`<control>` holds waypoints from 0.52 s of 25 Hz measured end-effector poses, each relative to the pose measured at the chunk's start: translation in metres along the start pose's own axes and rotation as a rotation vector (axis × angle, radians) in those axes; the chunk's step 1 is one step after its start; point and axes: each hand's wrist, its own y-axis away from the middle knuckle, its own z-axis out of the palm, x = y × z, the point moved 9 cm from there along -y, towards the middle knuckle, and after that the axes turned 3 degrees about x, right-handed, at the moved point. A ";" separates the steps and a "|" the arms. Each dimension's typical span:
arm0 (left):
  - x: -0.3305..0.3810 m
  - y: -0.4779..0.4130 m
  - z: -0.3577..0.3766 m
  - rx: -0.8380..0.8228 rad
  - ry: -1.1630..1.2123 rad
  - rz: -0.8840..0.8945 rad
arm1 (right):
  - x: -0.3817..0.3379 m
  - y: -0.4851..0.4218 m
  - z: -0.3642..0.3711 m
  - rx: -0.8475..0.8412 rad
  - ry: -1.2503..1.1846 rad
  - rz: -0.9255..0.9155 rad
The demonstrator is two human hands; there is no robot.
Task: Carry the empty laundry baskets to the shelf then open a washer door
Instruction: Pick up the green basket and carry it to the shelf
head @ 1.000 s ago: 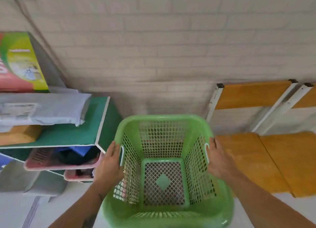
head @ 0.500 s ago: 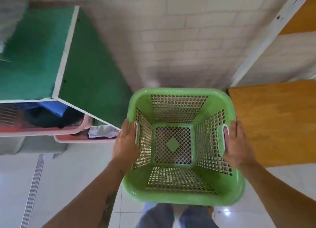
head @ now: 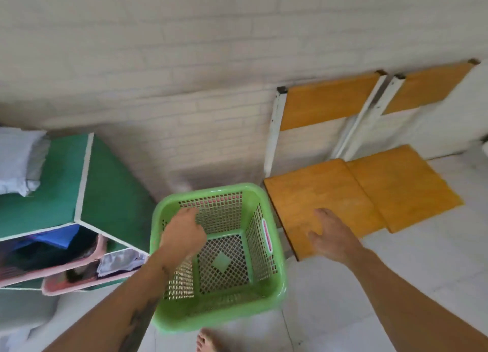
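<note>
The green laundry basket stands upright and empty on the white tiled floor, between the green shelf unit on its left and the nearer of two orange-seated chairs on its right, close to the pale brick wall. A pink strip shows in the basket's right-hand handle slot. Neither hand grips the basket. The left hand hovers over the basket's left rim, fingers loosely curled and holding nothing; whether it touches the rim cannot be determined. The right hand is clear of the basket, over the chair seat's edge, fingers spread and empty. The shelf's lower compartments hold pink baskets containing clothing; a folded white bundle lies on the shelf top. A bare foot is visible at the lower edge.
</note>
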 end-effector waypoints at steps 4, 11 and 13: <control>0.136 0.014 -0.024 0.011 -0.049 0.194 | 0.077 0.054 -0.090 0.122 -0.050 0.053; 0.409 0.094 0.031 -0.022 -0.139 0.508 | 0.286 0.157 -0.214 0.319 -0.120 0.152; 0.487 0.124 0.057 -0.028 -0.121 0.587 | 0.353 0.191 -0.246 0.385 -0.107 0.217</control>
